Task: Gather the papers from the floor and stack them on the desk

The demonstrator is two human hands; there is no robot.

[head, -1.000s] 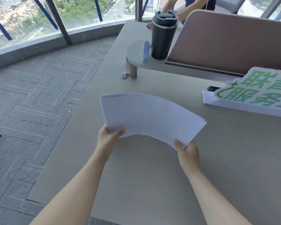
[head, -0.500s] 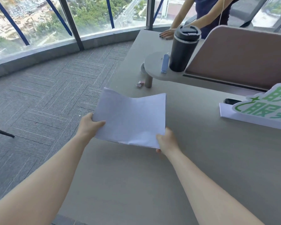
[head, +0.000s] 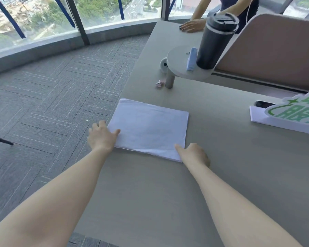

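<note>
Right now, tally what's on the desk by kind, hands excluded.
Paper stack: 1
Tumbler: 1
Blue case: 1
Candy wrapper: 1
Green-lettered sign: 1
Phone: 1
Total: 6

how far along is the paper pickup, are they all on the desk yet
Looks nearly done: the paper stack lies flat on the desk near its left edge. The left hand and right hand rest at its near corners, squaring it. No loose sheets show on the visible carpet.
</note>
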